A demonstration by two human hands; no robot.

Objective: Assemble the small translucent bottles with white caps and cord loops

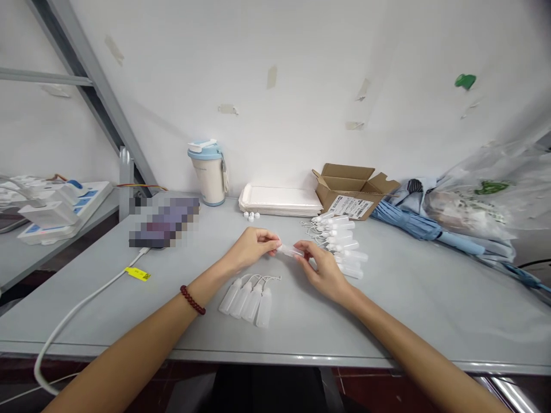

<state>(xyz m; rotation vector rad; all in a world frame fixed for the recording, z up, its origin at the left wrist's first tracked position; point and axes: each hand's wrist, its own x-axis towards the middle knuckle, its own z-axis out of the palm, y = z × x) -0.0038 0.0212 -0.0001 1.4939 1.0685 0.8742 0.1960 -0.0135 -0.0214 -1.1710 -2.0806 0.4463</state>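
Between my two hands, over the middle of the table, is a small translucent plastic bottle [291, 250], lying nearly level. My left hand [257, 248] pinches its left end, where a bit of white shows. The fingers of my right hand [319, 265] are closed on its other end. Nearer to me lies a row of several similar bottles [252, 302] with thin white cords or tubes at their tops. Right behind my right hand is a larger group of such bottles with white caps [343, 236]. A few small white caps [252, 216] sit farther back.
Along the wall stand a cup with a blue lid [208, 174], a stack of white trays [282, 199] and an open cardboard box [350, 192]. A folded blue umbrella [424, 226] and plastic bags lie right. A blurred phone [166, 221] with a white cable [92, 295] is left.
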